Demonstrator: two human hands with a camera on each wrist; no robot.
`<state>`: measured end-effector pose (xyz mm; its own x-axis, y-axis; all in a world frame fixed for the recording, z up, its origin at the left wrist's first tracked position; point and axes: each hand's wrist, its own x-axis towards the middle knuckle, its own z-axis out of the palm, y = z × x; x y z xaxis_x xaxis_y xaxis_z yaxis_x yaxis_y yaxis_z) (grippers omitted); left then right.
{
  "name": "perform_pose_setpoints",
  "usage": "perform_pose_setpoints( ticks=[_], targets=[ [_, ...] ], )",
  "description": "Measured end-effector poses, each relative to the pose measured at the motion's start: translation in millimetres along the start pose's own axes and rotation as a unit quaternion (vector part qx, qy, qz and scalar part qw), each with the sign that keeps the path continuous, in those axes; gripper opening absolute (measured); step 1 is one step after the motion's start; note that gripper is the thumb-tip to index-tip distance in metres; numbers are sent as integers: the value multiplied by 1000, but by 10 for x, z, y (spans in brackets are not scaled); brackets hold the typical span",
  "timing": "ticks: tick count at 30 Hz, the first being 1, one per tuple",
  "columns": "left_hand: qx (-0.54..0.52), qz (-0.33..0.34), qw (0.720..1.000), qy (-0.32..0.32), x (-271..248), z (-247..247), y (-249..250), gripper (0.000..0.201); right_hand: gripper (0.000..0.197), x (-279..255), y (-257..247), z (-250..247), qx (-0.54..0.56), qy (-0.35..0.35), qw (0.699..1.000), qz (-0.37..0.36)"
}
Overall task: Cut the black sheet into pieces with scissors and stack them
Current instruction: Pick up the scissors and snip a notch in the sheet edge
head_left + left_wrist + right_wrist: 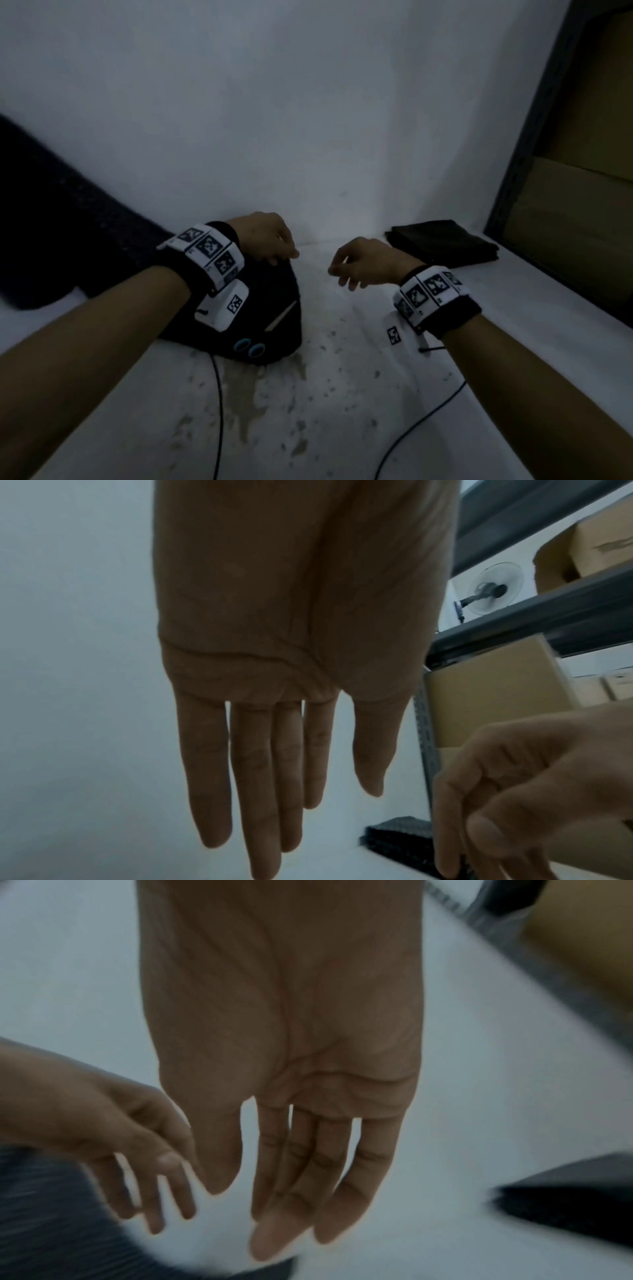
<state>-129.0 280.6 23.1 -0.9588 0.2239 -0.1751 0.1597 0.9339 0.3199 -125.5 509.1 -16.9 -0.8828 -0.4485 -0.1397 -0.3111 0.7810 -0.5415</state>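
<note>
A neat stack of black pieces [442,242] lies flat at the far right, and blue-handled scissors [249,348] rest on black sheet [274,308].

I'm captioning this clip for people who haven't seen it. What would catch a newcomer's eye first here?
Two bare hands over a stained white tabletop, both empty: the left hand above a crumpled black sheet, the right hand just beside it. On the sheet lie blue-handled scissors. At the table's far right sits a neat stack of black cut pieces.
</note>
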Motion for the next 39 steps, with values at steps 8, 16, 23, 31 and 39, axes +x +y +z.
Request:
perform_pose_setpoints(
  ticks=[8, 16, 23, 31, 39],
  targets=[
    [95, -36, 994, -46, -741, 344, -724, 37, 40, 45, -811, 923, -110, -131, 984, -56],
    [104, -24, 989, -98, -947, 810, -1074, 63, 64, 86, -796, 1264, -163, -114, 980, -16],
    [71, -1, 995, -67, -796, 949, -1068, 69, 60, 78, -687, 1184, -182, -81, 979, 46],
    [89, 88, 986, 109, -569, 1018, -977, 43, 63, 59, -239, 899, -146, -72, 981, 109],
    [102, 46, 994, -11, -320, 1039, -939, 50, 40, 56, 14, 761, -81, -56, 982, 164]
  ],
)
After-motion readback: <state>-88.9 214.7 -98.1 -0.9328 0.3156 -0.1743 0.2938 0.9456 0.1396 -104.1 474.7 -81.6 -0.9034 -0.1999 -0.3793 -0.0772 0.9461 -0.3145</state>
